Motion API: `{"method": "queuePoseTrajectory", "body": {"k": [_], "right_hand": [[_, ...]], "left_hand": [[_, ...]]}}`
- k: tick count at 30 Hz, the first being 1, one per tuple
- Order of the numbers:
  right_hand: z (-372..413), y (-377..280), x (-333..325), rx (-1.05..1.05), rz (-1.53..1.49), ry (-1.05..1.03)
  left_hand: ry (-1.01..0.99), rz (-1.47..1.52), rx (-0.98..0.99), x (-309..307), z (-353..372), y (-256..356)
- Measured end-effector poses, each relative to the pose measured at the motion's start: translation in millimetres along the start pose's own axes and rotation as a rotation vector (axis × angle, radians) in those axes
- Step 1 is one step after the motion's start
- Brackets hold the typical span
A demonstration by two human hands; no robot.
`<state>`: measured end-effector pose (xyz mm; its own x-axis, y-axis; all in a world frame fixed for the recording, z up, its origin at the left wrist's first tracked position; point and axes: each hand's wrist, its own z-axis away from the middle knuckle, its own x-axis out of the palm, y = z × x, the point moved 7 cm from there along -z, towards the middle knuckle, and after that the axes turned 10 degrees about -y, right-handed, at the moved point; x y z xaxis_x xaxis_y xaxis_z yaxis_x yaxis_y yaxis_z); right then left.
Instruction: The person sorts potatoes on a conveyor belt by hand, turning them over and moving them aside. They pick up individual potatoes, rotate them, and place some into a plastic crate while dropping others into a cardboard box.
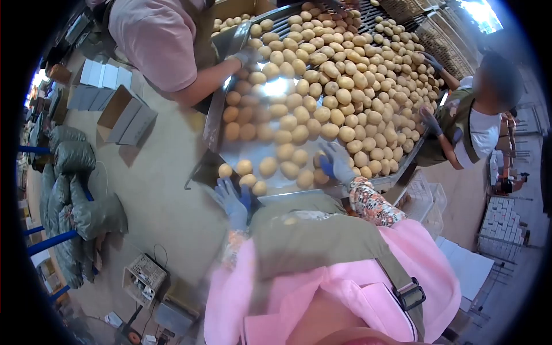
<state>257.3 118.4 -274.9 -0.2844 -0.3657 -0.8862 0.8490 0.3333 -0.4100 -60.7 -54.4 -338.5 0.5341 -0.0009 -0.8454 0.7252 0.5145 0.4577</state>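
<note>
Many light-brown potatoes (345, 83) cover a metal sorting table (238, 150) in front of me. My left hand (232, 202), in a grey-blue glove, is at the table's near left corner. Its fingers are spread and hold nothing, close beside a few loose potatoes (244, 167). Over the near edge, my right hand (339, 163), also gloved, reaches in with fingers apart. It is right against a potato (319, 176) and the edge of the pile; whether it presses on one is hard to see.
A co-worker's gloved hand (247, 56) rests at the table's left side. Another co-worker (468, 118) has both hands on the right side. Open cartons (123, 118) and filled green sacks (75, 190) stand left. Wicker crates (445, 43) are at the far right.
</note>
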Motion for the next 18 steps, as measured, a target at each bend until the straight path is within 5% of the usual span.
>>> {"method": "queuePoseTrajectory", "body": {"k": [2, 4, 5, 6, 7, 8, 10, 13, 14, 16, 18], "right_hand": [[21, 13, -6, 0.202, 0.212, -0.197], [33, 18, 33, 0.170, 0.449, -0.240], [28, 25, 64, 0.084, -0.134, -0.405], [27, -11, 72, 0.021, -0.152, -0.524], [27, -39, 83, 0.014, -0.272, -0.568], [27, -89, 54, 0.097, 0.076, -0.605], [8, -83, 126, -0.239, -0.352, -0.588], [2, -114, 50, -0.316, -0.336, -0.756], [1, -95, 54, -0.314, -0.340, -0.753], [-2, -31, 46, -0.163, -0.798, -0.366], [9, 3, 8, 0.049, -0.407, -0.103]], "left_hand": [[0.139, -0.128, 0.008, -20, 0, 6], [0.255, -0.080, 0.152, -42, -16, 30], [0.298, -0.077, 0.238, -48, -22, 46], [0.361, -0.111, 0.330, -37, -32, 54], [0.195, -0.008, 0.351, -36, -46, 71], [0.044, 0.084, 0.278, -20, -56, 77], [0.009, 0.162, 0.373, 42, -69, 68], [-0.196, -0.272, 0.316, 43, -48, 90], [-0.265, -0.287, 0.314, 23, -35, 98], [-0.344, -0.307, 0.312, 19, -17, 89], [-0.232, -0.310, 0.282, 22, -18, 57]]}}
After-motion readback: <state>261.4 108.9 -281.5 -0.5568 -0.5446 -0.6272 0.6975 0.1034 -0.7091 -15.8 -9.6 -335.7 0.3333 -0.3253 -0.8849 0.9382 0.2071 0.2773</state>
